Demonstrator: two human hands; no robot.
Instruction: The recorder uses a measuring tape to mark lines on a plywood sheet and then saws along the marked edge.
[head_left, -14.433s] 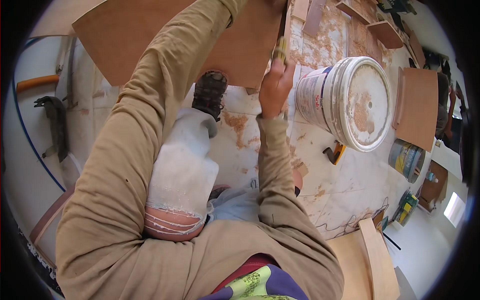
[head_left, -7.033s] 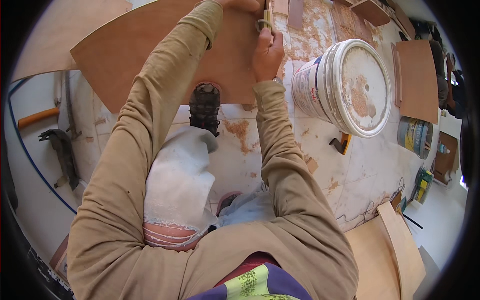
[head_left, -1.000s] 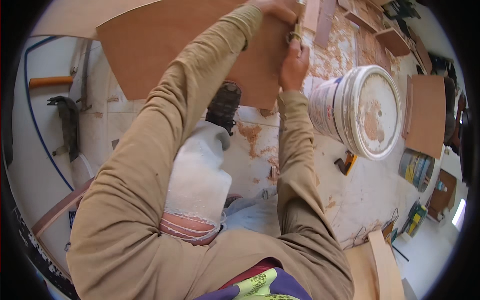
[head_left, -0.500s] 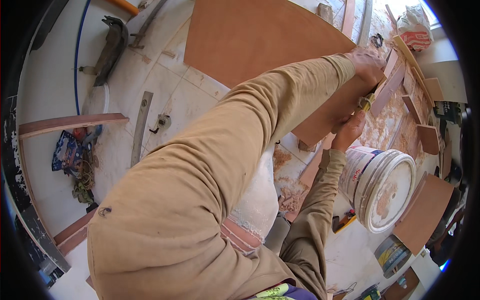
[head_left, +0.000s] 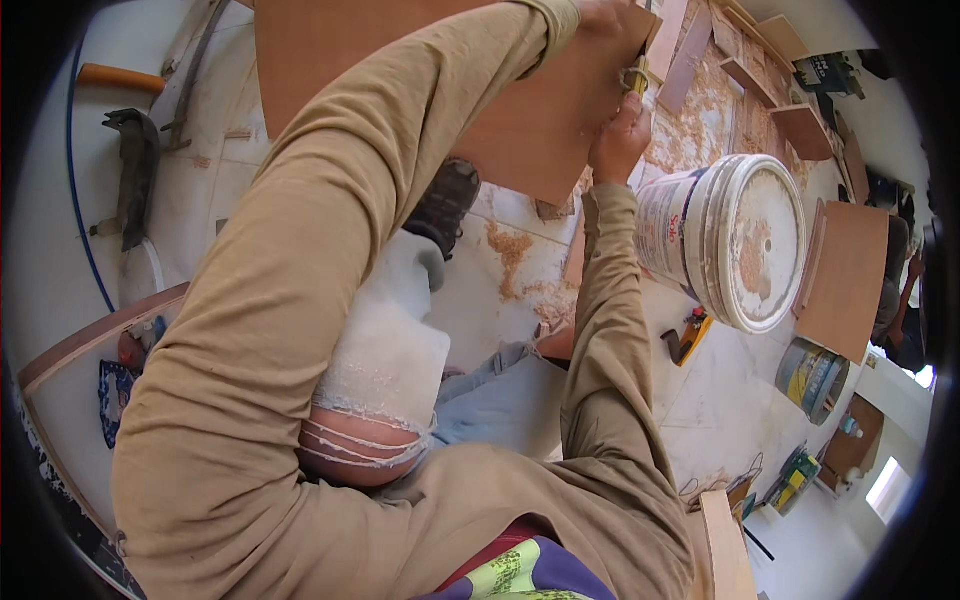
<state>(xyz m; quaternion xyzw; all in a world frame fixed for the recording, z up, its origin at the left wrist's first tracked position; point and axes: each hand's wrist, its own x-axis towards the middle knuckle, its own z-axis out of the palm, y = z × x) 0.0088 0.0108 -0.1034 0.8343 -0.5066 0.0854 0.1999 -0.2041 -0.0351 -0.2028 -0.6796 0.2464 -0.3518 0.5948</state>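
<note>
My right hand (head_left: 618,140) is closed around a yellow tool (head_left: 635,80) with a pale loop, at the right edge of a large brown plywood panel (head_left: 430,80). My left hand (head_left: 601,18) reaches to that edge higher up, cut by the top of the view, so its fingers are unclear. My dark boot (head_left: 448,200) is beside the panel's lower edge.
A white bucket (head_left: 748,245) lies near my right arm, beside an orange-black tool (head_left: 688,340). Plywood pieces (head_left: 840,280) and shavings (head_left: 510,255) are on the tiles. An orange-handled tool (head_left: 120,78) and blue hose (head_left: 75,200) lie left. A person (head_left: 900,300) is at far right.
Since half a second ago my view has swung back, shifting my hands higher in the picture. Both stay at the panel's right edge, with the tool still in my right hand.
</note>
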